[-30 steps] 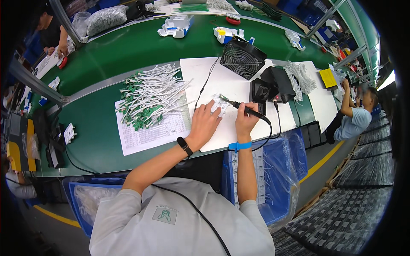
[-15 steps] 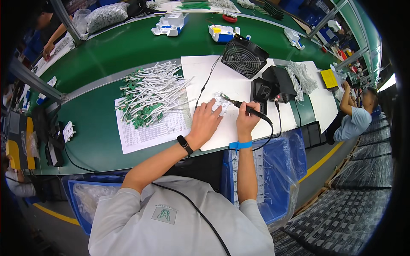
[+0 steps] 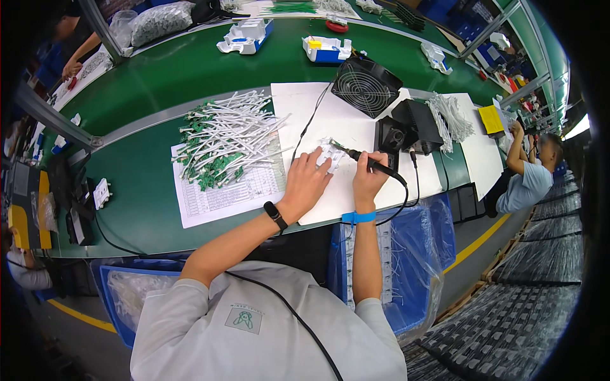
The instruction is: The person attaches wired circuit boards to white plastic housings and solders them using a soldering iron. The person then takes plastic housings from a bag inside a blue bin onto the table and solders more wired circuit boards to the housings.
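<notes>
My left hand [image 3: 306, 182] lies on the white sheet with its fingers apart. Its fingertips touch a small white plastic part [image 3: 328, 154], whose details are too small to make out. In my right hand [image 3: 370, 176] is a soldering iron [image 3: 356, 155] with a black handle, held like a pen. The iron's tip reaches the upper edge of the white part. Left of my hands, a pile of white cables [image 3: 232, 136] with small green circuit boards [image 3: 213, 180] rests partly on a printed sheet [image 3: 222, 204].
A black fan [image 3: 363, 89] and a black soldering station [image 3: 416, 126] stand beyond my right hand. More white cables [image 3: 450, 117] lie right of it. White-and-blue housings [image 3: 326, 51] sit on the green conveyor [image 3: 184, 66]. Blue bins [image 3: 413, 254] hang below the table edge. Other people work at both sides.
The white-and-blue housings on the conveyor have shifted slightly left. Both my hands and the soldering iron stay nearly in place.
</notes>
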`<state>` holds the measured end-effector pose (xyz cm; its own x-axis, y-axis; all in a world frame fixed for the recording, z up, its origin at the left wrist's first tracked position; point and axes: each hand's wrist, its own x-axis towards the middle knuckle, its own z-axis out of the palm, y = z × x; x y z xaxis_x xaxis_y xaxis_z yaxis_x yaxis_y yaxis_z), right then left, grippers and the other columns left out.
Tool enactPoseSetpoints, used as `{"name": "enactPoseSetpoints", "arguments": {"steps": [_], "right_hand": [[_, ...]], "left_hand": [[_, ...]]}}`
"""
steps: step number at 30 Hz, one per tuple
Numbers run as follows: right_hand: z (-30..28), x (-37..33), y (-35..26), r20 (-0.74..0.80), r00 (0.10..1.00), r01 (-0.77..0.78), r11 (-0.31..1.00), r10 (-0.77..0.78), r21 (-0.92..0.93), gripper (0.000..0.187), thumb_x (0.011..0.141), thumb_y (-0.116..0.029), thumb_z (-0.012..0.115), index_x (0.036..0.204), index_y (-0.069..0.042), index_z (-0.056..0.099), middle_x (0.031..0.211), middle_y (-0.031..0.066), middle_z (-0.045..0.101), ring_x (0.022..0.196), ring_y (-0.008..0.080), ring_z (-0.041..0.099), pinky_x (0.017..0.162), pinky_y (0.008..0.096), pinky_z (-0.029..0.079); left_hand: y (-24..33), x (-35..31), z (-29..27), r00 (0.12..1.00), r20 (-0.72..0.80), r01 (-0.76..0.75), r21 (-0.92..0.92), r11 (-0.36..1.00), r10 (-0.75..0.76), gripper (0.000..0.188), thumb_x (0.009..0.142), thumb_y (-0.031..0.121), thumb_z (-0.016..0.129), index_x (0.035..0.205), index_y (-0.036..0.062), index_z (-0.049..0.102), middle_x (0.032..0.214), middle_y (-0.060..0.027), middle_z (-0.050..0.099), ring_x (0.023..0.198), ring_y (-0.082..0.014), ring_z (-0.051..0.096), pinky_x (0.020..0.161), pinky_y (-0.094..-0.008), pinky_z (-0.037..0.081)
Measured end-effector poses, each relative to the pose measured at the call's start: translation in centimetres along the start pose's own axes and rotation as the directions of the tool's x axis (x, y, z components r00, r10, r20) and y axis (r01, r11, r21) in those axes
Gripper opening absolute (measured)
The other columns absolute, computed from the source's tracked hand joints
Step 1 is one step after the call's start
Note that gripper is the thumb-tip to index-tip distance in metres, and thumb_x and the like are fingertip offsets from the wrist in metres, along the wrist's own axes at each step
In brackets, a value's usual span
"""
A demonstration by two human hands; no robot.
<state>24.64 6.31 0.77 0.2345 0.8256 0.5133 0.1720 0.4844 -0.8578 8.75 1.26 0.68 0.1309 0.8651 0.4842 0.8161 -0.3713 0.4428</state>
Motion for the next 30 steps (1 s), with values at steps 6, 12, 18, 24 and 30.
{"name": "enactPoseSetpoints", "arguments": {"steps": [6, 12, 18, 24, 30], "right_hand": [[0.06, 0.02, -0.13, 0.001, 1.000, 0.003, 1.000, -0.003, -0.019, 0.018, 0.098, -0.002, 0.062, 0.089, -0.005, 0.046, 0.077, 0.0009, 0.044, 0.070, 0.0090, 0.042, 0.062, 0.0246, 0.036], [-0.12, -0.03, 0.30, -0.076, 0.996, 0.049, 0.998, -0.051, -0.024, 0.019, 0.098, -0.001, 0.059, 0.088, -0.004, 0.043, 0.078, 0.0021, 0.042, 0.072, 0.0103, 0.041, 0.065, 0.0254, 0.035], [-0.76, -0.06, 0.46, -0.153, 0.985, 0.077, 0.997, -0.077, -0.002, 0.021, 0.099, -0.005, 0.057, 0.087, -0.004, 0.041, 0.080, 0.0034, 0.040, 0.075, 0.0126, 0.040, 0.069, 0.0261, 0.036], [-0.27, 0.08, -0.37, -0.145, 0.986, 0.077, 0.995, -0.084, -0.056, 0.019, 0.099, -0.006, 0.057, 0.087, -0.004, 0.043, 0.082, 0.0041, 0.041, 0.077, 0.0132, 0.040, 0.070, 0.0271, 0.038], [-0.56, 0.01, 0.18, -0.122, 0.991, 0.053, 0.996, -0.061, -0.071, 0.016, 0.099, -0.005, 0.057, 0.089, -0.004, 0.045, 0.082, 0.0044, 0.042, 0.076, 0.0126, 0.040, 0.067, 0.0268, 0.038]], "left_hand": [[-0.16, -0.01, 0.07, 1.000, -0.005, -0.005, -0.005, 1.000, 0.005, 0.034, 0.084, 0.019, 0.076, 0.116, 0.0076, 0.071, 0.130, -0.0157, 0.060, 0.104, -0.0296, 0.057, 0.086, -0.0404, 0.048], [-0.18, 0.05, -0.23, 1.000, 0.004, 0.006, -0.016, 1.000, -0.006, 0.034, 0.084, 0.017, 0.075, 0.116, 0.0068, 0.071, 0.130, -0.0159, 0.061, 0.105, -0.0303, 0.057, 0.087, -0.0409, 0.048], [-0.08, 0.02, -0.24, 1.000, -0.009, -0.004, -0.034, 0.999, 0.004, 0.034, 0.084, 0.017, 0.076, 0.116, 0.0067, 0.071, 0.130, -0.0163, 0.061, 0.105, -0.0308, 0.057, 0.087, -0.0412, 0.048], [-0.22, -0.03, -0.16, 1.000, -0.013, 0.002, -0.028, 1.000, -0.003, 0.033, 0.083, 0.017, 0.076, 0.115, 0.0062, 0.072, 0.129, -0.0161, 0.061, 0.103, -0.0307, 0.057, 0.087, -0.0410, 0.048], [-0.22, 0.03, -0.23, 1.000, -0.019, -0.001, -0.022, 1.000, 0.001, 0.033, 0.083, 0.017, 0.076, 0.114, 0.0065, 0.072, 0.129, -0.0157, 0.061, 0.103, -0.0303, 0.058, 0.086, -0.0408, 0.048]]}}
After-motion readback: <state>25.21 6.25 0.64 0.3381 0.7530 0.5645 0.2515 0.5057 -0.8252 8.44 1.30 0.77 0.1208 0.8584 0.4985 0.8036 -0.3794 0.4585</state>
